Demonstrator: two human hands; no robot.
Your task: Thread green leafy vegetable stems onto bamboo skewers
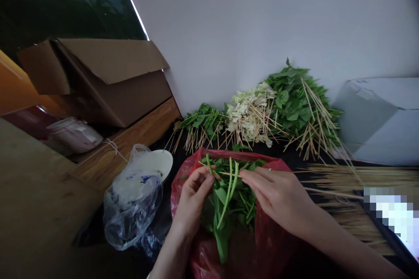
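My left hand [194, 196] pinches a green leafy vegetable stem [210, 165] between thumb and fingertips. With closed fingers my right hand [278, 194] grips a thin bamboo skewer [330, 192], which runs leftward to the stems. Two pale green stems [233, 183] cross the skewer between my hands, with long leaves hanging below; they look threaded on it. Under both hands a red plastic bag [275, 235] stands open, holding more loose leafy greens [247, 202]. The skewer's tip is hard to make out near my left fingers.
Behind the bag lie skewered greens [294, 100] and skewered pale leaves [250, 104]. Bare skewers [369, 222] and a lit screen [393, 218] are at right, below a white box [382, 122]. Left are a clear plastic bag [131, 209], a white bowl [165, 161] and a cardboard box [131, 91].
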